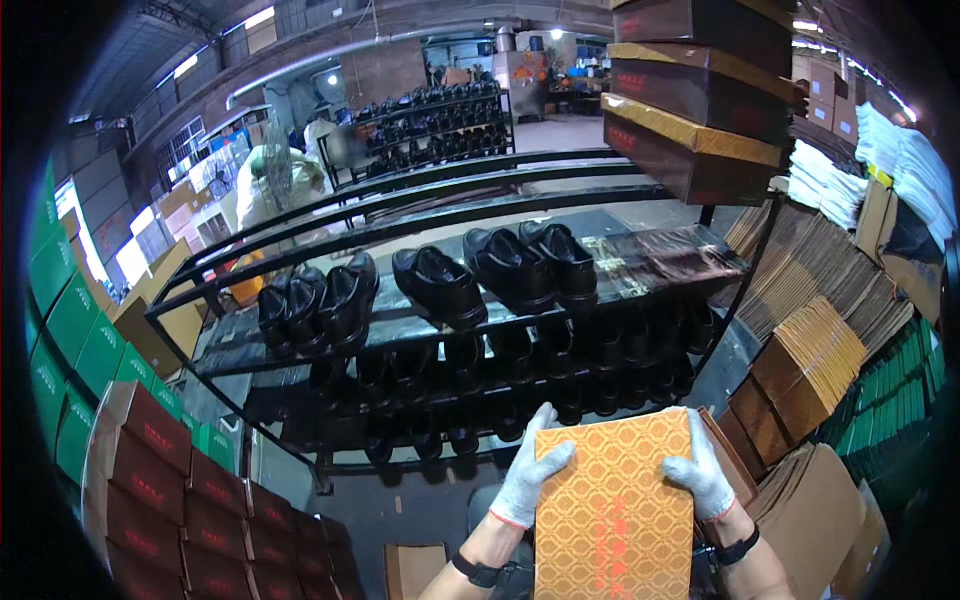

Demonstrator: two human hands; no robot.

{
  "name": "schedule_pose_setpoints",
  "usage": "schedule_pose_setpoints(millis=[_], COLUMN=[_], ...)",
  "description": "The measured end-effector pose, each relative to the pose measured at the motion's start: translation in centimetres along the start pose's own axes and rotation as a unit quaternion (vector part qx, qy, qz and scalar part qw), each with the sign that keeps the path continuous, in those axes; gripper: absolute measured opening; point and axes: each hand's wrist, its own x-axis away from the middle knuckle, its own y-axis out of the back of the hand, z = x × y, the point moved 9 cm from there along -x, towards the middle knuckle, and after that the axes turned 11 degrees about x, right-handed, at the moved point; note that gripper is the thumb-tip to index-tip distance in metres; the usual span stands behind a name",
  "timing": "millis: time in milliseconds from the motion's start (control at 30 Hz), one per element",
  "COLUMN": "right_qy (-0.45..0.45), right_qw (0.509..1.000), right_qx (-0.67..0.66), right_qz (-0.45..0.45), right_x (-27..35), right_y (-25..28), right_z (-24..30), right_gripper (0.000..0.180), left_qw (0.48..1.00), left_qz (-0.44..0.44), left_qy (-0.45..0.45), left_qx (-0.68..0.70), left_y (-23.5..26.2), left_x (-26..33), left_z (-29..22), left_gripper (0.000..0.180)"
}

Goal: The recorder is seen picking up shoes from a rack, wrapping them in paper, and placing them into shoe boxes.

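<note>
Low in front of me I hold a shoebox (612, 505) with a golden patterned lid face and red print. Its sides are mostly hidden. My left hand (530, 470), in a whitish glove, grips the left edge with the thumb on top. On the right edge, my gloved right hand (703, 475) grips likewise, thumb over the top. Beyond the box, a black metal rack (400, 335) carries black leather shoes; several, including a black shoe (440, 285), sit on its upper shelf. More shoes stand in shadow on the lower shelves.
Brown shoeboxes with gold lids (690, 130) are stacked on the rack's right end. Dark red boxes (150, 490) and green boxes (75, 320) rise at left. Flattened cardboard (800, 260) leans at right. A person (275, 185) stands behind the rack, near another shoe rack (430, 125).
</note>
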Motion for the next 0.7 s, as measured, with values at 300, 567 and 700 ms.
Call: schedule_pose_setpoints(millis=[300,567,700], right_qy=[-0.013,-0.144,-0.16], right_qw=[0.997,0.961,0.968], right_qx=[-0.045,-0.231,-0.177], right_qz=[-0.06,0.041,0.077], right_x=[1.1,14.1,14.7], right_y=[2.8,-0.7,-0.1], right_z=[-1.5,-4.0,-2.9], right_gripper=[0.104,0.11,0.109], left_qw=[0.982,0.923,0.997], left_qz=[-0.013,-0.007,-0.063], left_qy=[-0.05,-0.145,0.034], left_qx=[-0.179,-0.357,-0.02], left_y=[-1.5,7.1,0.6], left_x=[0.3,10.4,10.9], left_z=[2.2,10.4,5.6], left_gripper=[0.063,0.065,0.066])
